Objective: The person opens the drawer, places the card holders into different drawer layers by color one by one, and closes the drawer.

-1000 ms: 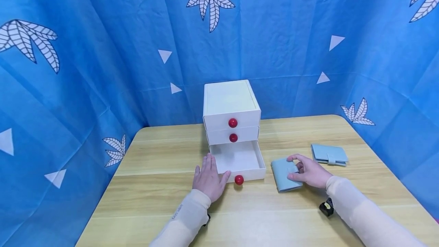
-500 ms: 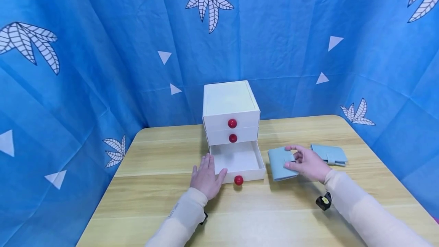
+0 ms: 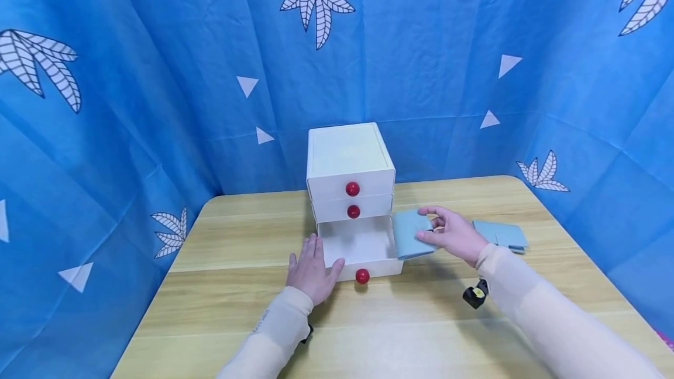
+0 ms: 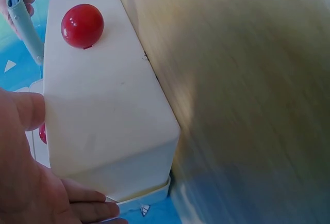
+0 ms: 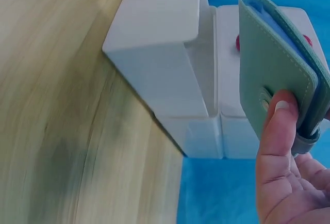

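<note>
In the head view my right hand [image 3: 455, 235] pinches a light blue snap-strap wallet [image 3: 406, 235] between thumb and fingers. It holds the wallet raised at the right side of the pulled-out bottom drawer [image 3: 387, 267]. The right wrist view shows the thumb beside the snap on the wallet [image 5: 270, 64], which is folded closed and tilted. My left hand [image 3: 309, 274] lies at the drawer's left front corner, fingers straight along its side and thumb at its front panel. In the left wrist view the drawer front [image 4: 111, 95] carries a red knob [image 4: 82, 26].
The white three-drawer cabinet [image 3: 350, 151] stands at the back of the wooden table [image 3: 237, 238], its upper two drawers pushed in. A second blue wallet [image 3: 497, 233] lies to the right, behind the right hand. A blue patterned curtain [image 3: 421, 63] hangs behind the table.
The right hand has lifted the wallet off the table and carried it left and away from me to the drawer's right edge. The left hand has stayed at the drawer.
</note>
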Available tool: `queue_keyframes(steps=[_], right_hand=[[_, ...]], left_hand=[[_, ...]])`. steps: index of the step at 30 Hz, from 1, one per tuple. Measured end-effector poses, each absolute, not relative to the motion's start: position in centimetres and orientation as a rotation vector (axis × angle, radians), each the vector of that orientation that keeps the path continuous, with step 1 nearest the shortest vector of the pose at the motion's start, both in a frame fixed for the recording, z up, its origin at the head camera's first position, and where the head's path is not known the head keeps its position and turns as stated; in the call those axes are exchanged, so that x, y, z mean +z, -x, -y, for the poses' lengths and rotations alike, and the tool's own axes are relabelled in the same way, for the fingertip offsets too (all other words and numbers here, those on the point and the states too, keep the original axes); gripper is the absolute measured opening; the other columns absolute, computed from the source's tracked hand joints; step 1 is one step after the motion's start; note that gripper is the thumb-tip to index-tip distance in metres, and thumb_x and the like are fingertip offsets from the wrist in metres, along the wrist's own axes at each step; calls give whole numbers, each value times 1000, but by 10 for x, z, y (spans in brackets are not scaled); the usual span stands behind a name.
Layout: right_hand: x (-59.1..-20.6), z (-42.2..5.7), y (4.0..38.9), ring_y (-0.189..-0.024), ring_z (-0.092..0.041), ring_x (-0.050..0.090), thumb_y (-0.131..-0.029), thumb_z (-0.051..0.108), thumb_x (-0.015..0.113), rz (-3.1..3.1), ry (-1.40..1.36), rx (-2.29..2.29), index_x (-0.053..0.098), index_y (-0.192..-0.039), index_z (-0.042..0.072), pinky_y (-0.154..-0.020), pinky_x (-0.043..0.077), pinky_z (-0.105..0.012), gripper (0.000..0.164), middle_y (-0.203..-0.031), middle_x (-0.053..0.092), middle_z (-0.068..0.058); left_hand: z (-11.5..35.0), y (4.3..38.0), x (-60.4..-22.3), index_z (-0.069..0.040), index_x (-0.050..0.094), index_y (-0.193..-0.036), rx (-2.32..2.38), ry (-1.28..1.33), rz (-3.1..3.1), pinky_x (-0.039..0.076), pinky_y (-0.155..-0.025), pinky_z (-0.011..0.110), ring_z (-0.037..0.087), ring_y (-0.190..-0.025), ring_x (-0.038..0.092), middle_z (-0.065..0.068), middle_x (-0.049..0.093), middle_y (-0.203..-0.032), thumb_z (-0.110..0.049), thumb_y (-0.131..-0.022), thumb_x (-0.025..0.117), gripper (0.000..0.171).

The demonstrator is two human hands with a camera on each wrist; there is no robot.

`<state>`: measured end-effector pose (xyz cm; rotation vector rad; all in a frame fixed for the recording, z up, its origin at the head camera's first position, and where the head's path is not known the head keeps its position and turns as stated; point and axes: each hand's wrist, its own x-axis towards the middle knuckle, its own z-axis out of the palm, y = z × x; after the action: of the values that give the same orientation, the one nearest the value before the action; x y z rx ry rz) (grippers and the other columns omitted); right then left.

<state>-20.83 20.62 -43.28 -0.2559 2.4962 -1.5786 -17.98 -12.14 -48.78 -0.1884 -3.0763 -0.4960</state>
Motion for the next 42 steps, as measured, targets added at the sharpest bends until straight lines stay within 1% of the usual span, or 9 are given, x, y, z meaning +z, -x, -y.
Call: queue_keyframes(steps=[7,12,18,24,28,34,42], right_hand=[[-435,-186,215,-88,-27,57,-87,22,73,-2402,254,-1633,43,-140,9,-72,55,-36,62,-106,53,-19],[-438,-171,221,-93,-29,57,-89,23,71,-2392,232,-1604,43,-140,12,-75,55,-37,59,-111,53,-19],[-439,-155,229,-95,-29,58,-89,23,71,-2412,205,-1549,46,-138,15,-76,56,-36,55,-111,54,-17],[-439,-142,234,-91,-27,59,-90,20,69,-2434,231,-1505,48,-136,13,-74,56,-35,51,-108,56,-16],[-438,-135,237,-91,-27,59,-91,20,68,-2455,241,-1477,48,-136,13,-72,55,-34,50,-108,57,-15],[-439,-121,241,-89,-26,57,-90,18,69,-2491,258,-1447,50,-135,10,-70,55,-33,50,-104,57,-14],[-449,-100,246,-78,-24,60,-87,17,72,-2510,226,-1403,53,-132,13,-66,55,-32,49,-102,56,-11]], left_hand=[[121,180,-489,2,23,-150,-465,202,3095,13,-113,60,34,-145,14,16,17,-158,-61,-96,38,85],[121,179,-489,2,22,-151,-420,216,3102,14,-113,59,33,-145,13,16,17,-158,-62,-96,35,85],[120,181,-490,1,20,-152,-434,213,3120,12,-113,60,33,-146,10,15,13,-159,-61,-96,36,85],[119,181,-490,1,20,-152,-428,200,3118,12,-113,59,33,-146,10,15,13,-159,-61,-96,36,85],[119,181,-491,1,20,-152,-419,208,3111,12,-113,59,32,-146,9,16,13,-159,-60,-96,36,84],[120,181,-490,0,19,-152,-370,203,3117,12,-113,58,32,-146,9,15,12,-159,-63,-96,32,86],[120,181,-490,0,20,-152,-361,208,3113,13,-113,59,32,-146,10,15,13,-159,-62,-96,34,85]])
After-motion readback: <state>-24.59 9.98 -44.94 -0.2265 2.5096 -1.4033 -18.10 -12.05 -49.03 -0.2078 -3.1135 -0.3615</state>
